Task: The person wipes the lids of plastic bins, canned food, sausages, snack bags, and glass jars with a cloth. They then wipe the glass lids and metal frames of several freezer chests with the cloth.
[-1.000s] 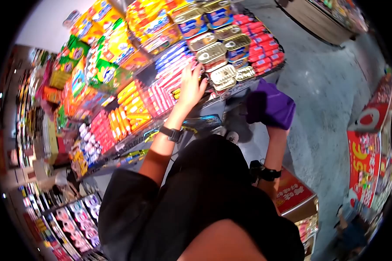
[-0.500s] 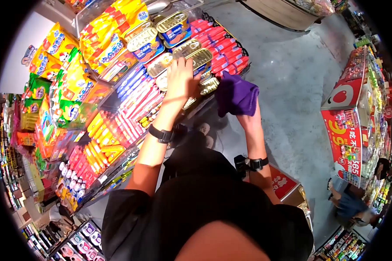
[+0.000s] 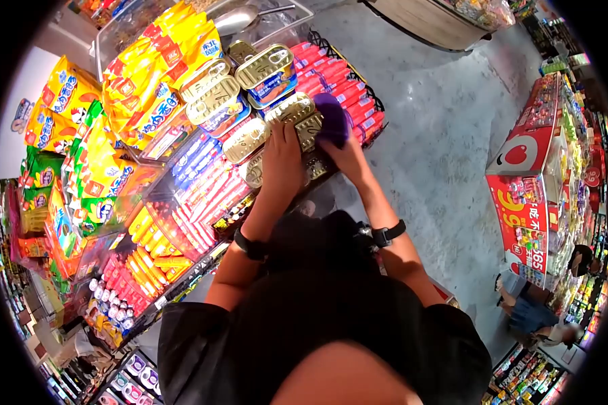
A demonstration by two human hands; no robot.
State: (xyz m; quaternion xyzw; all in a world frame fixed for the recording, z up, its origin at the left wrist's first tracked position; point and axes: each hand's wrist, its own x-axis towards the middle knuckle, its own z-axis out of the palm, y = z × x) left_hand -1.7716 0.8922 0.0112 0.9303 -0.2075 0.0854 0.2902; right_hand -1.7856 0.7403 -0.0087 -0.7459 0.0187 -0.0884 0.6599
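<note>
Far left we've got yellow snack bags (image 3: pixel 159 74) standing upright, then orange sticks (image 3: pixel 148 266) and pink sticks (image 3: pixel 206 196) packed in bins. Next, left hand (image 3: pixel 284 165): fingers bent over the flat tins (image 3: pixel 292 106), touching a lid; we can't tell if it grips one or just rests. Tins sit mid-display, stacked, lids up. Just right of them, right hand (image 3: pixel 346 158), closed on a purple cloth (image 3: pixel 334 120), which is at the tins' right edge, beside the red packets (image 3: pixel 358 98). Far right, well apart: a promo display (image 3: pixel 523 189) and another person (image 3: pixel 534 314).

Handling, our judgement: left hand should brace the stack from above, light and steady, since smooth tins could slide. Cloth best kept bunched and flat to the metal, short strokes, loose corners clear of pull-tabs and the red packets.

Hidden: left fingers and palm cover some lids; the near tins are partly shaded. Cloth is blurred, so we can't confirm contact with a tin. Right fingertips sit behind it. Other person is small, near the dark lens edge.
</note>
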